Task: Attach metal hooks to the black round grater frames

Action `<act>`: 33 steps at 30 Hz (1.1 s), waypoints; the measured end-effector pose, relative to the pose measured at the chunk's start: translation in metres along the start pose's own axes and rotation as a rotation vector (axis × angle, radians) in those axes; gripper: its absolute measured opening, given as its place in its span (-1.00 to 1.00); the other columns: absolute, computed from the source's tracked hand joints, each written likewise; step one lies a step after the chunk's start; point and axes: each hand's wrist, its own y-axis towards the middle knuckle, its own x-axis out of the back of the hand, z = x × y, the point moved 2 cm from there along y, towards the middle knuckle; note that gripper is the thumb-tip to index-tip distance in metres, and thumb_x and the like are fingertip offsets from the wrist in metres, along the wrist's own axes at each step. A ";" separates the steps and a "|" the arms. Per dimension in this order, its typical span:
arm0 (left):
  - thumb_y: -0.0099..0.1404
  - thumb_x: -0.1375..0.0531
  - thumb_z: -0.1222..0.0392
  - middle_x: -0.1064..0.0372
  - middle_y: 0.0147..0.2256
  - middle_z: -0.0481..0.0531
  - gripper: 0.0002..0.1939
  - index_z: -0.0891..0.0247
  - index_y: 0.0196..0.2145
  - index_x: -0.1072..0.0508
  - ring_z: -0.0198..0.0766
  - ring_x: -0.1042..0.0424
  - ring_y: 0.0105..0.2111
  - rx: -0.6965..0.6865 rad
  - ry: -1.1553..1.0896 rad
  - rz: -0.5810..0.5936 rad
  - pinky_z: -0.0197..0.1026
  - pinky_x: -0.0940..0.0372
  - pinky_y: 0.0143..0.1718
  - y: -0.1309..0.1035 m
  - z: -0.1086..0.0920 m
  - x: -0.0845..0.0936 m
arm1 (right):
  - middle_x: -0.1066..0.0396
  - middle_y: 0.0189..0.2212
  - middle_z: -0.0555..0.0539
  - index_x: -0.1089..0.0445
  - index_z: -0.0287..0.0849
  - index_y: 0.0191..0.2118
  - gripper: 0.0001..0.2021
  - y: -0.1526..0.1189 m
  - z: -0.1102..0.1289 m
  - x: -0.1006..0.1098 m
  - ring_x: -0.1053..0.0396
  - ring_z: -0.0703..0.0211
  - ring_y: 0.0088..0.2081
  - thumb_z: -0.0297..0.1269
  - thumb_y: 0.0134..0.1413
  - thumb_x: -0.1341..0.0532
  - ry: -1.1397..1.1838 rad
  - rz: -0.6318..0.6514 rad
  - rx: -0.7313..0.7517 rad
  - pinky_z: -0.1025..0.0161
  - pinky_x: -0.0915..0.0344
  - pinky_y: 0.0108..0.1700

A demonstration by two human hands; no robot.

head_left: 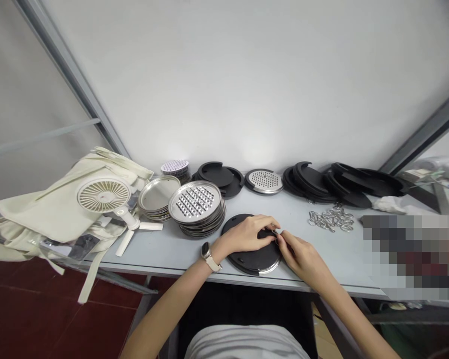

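In front of me on the table lies a round black plastic base (254, 257) with a strip of metal showing along its near rim. My left hand (251, 233), with a watch on the wrist, lies over the base, its thumb and fingers closed at the right edge. There my right hand (301, 255) pinches a small shiny metal piece (275, 233), which looks like a wire loop. The fingers partly hide it. A loose pile of wire loops (331, 218) lies to the right, beyond my right hand.
Metal grater discs (197, 202) and plain metal discs (159, 195) are stacked at left. Black bases (310, 182) are piled along the back, near a base fitted with a grater disc (265, 180). A small white fan (105, 195) and cream bag (56, 199) occupy the left end.
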 end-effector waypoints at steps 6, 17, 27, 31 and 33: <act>0.20 -0.13 0.40 -0.39 -0.16 0.07 -0.73 0.26 -0.12 -0.35 -0.25 -0.39 -0.15 0.020 -0.007 0.013 -0.21 -0.27 -0.07 0.000 0.000 -0.001 | -0.15 -0.61 0.07 -0.09 -0.12 -0.41 -0.80 -0.002 0.000 0.000 -0.16 0.29 -0.62 -0.31 0.29 0.06 -0.014 -0.011 0.010 0.35 -0.07 -0.53; 0.20 -0.13 0.40 -0.39 -0.19 0.07 -0.75 0.29 -0.13 -0.36 -0.29 -0.39 -0.20 -0.015 -0.010 0.000 -0.24 -0.27 -0.08 0.000 0.000 -0.001 | -0.18 -0.62 0.08 -0.08 -0.11 -0.44 -0.77 0.000 0.003 0.004 -0.17 0.31 -0.62 -0.28 0.28 0.05 0.087 -0.005 -0.072 0.37 -0.06 -0.55; 0.19 -0.14 0.40 -0.39 -0.19 0.06 -0.74 0.28 -0.13 -0.36 -0.27 -0.39 -0.19 0.002 0.003 0.002 -0.23 -0.28 -0.08 0.000 0.001 -0.001 | -0.24 -0.60 0.06 -0.16 -0.12 -0.41 -0.77 0.001 0.002 0.004 -0.21 0.30 -0.60 -0.24 0.29 0.05 0.133 0.053 -0.112 0.36 -0.08 -0.52; 0.19 -0.14 0.39 -0.39 -0.19 0.06 -0.75 0.28 -0.14 -0.36 -0.28 -0.39 -0.18 -0.007 0.012 -0.001 -0.24 -0.27 -0.07 0.001 0.000 -0.001 | -0.26 -0.61 0.05 -0.19 -0.12 -0.39 -0.77 0.002 0.002 0.004 -0.23 0.28 -0.60 -0.24 0.29 0.06 0.133 0.079 -0.130 0.36 -0.09 -0.52; 0.19 -0.13 0.40 -0.39 -0.19 0.06 -0.75 0.28 -0.15 -0.37 -0.27 -0.39 -0.17 -0.008 0.012 0.002 -0.23 -0.27 -0.06 0.001 0.000 -0.001 | -0.28 -0.60 0.04 -0.19 -0.12 -0.39 -0.77 0.002 0.002 0.004 -0.24 0.27 -0.59 -0.24 0.29 0.06 0.130 0.092 -0.131 0.35 -0.09 -0.51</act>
